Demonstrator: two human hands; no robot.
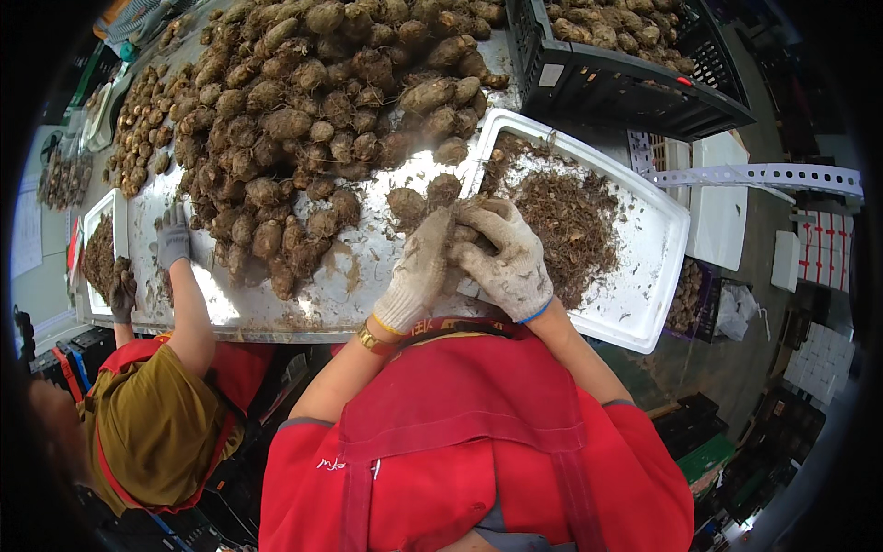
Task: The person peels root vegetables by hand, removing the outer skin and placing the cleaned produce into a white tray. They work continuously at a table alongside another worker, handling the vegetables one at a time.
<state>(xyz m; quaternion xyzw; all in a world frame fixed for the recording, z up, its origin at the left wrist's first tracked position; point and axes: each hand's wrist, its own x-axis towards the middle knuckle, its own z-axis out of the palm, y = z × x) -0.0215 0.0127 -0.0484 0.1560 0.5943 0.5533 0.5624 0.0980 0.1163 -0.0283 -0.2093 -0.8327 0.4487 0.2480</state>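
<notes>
My left hand [418, 271], in a dirty white knit glove, is closed with its fingers pointing away from me. Against it, my right hand [506, 258] in a matching glove curls its fingers inward. A brown, hairy taro [444, 189] shows at the fingertips of both hands; the gloves cover the space between them. Just left of it, another taro [405, 204] lies on the metal table [377, 244]. Under and beyond my right hand stands a white tray [658, 248] with a heap of brown root scraps [575, 221].
A large heap of taros [303, 120] covers the table ahead and left. A black crate [635, 87] of taros stands at the back right. At left a co-worker's gloved hand [172, 237] reaches beside the heap, near another white tray [120, 216]. A perforated metal strip [754, 175] juts out at right.
</notes>
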